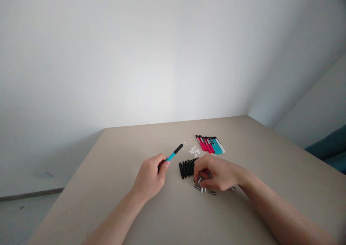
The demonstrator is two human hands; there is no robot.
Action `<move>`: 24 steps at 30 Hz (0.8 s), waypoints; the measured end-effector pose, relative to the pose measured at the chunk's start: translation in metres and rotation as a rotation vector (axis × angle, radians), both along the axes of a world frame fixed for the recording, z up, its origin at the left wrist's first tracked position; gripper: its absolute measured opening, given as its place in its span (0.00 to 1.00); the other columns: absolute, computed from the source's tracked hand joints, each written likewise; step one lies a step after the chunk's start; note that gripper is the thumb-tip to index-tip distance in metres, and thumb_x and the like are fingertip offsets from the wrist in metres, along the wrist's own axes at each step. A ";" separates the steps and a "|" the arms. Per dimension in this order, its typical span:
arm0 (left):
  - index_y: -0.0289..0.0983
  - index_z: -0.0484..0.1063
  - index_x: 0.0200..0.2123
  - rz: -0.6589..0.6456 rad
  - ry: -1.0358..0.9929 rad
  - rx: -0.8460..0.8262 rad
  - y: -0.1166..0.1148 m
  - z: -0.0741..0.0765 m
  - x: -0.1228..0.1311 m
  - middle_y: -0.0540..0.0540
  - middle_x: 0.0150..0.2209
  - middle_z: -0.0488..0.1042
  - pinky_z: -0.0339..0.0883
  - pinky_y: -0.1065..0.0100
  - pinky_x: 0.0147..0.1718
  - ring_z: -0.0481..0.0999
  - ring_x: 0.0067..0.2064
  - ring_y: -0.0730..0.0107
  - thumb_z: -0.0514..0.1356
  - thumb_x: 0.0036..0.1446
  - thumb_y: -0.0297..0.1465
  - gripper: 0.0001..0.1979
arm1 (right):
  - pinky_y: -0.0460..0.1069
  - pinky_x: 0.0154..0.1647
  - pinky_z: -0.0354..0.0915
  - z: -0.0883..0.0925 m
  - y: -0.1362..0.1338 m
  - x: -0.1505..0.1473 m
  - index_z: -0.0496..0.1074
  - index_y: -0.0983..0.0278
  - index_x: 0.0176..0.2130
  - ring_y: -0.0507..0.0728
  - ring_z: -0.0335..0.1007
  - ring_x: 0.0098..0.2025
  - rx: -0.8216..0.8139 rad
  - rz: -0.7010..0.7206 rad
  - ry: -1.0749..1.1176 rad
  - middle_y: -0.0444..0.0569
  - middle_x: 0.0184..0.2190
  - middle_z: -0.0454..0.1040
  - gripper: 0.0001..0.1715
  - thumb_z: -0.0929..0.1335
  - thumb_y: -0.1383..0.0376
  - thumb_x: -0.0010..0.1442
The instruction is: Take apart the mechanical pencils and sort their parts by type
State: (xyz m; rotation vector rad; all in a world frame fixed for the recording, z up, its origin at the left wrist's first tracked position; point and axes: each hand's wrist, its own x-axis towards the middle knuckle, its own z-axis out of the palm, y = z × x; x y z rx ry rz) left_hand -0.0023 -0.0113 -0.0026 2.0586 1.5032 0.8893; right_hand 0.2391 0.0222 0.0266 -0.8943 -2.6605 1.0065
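My left hand (151, 174) is closed around a pen (171, 156) with a teal barrel and a black front section. The pen tilts up to the right, and a small pale tip sticks out of its black end. Over a loose pile of small silver metal tubes (212, 193), my right hand (216, 173) has its thumb and fingers curled in a pinch. One silver tube (199, 180) shows between those fingertips. Just behind the right hand lies a row of black pen grips (185, 169), partly covered by its fingers.
Small white plastic pieces (194, 151) lie in a cluster behind the black row. Farther back, pink, teal and white pen barrels (211, 145) with black ends are lined up. The beige table (129, 140) meets a white wall; dark teal fabric (329, 147) is at the right.
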 end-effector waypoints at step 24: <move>0.38 0.71 0.30 -0.143 0.000 0.053 -0.002 0.005 0.001 0.50 0.26 0.70 0.56 0.71 0.27 0.66 0.27 0.71 0.53 0.61 0.33 0.10 | 0.45 0.21 0.48 -0.002 0.002 -0.006 0.69 0.66 0.27 0.49 0.53 0.21 0.052 -0.292 0.234 0.41 0.18 0.60 0.26 0.57 0.52 0.65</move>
